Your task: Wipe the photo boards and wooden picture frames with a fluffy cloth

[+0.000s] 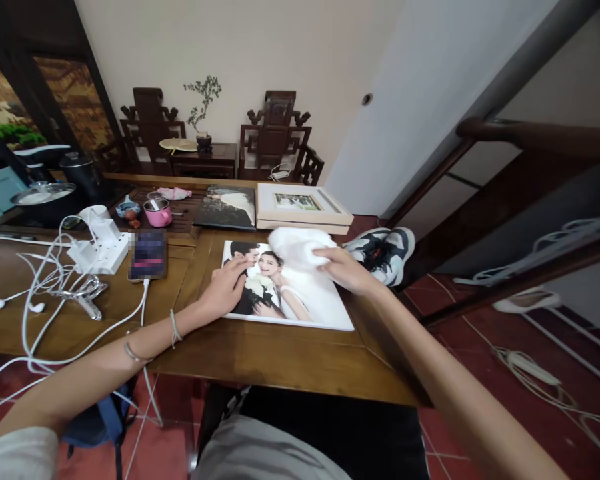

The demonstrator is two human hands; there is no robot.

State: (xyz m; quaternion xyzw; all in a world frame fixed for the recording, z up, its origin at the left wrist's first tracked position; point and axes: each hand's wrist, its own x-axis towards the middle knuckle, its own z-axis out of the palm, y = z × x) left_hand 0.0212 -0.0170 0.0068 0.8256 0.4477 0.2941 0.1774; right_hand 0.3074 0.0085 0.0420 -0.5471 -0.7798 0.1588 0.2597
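Observation:
A wedding photo panel (pixel 300 293) lies face up on the wooden table (pixel 280 357) in front of me. My left hand (pixel 225 288) rests on its left edge, fingers stretched out flat. At the panel's upper right, my right hand (pixel 343 268) has its fingers closed on a white cloth (pixel 300 245), slightly blurred. The cloth covers part of the panel's top edge; whether it presses on the surface I cannot tell. Behind the panel lie a dark photo panel (pixel 225 207) and a light-framed picture (pixel 305 203).
On the left are a phone (pixel 147 257) on a cable, a white power strip (pixel 103 247), tangled cords and a clear hair claw (pixel 85 293). A pink cup (pixel 157 213) stands on the tea tray. Sneakers (pixel 385 253) are beside the table's right edge.

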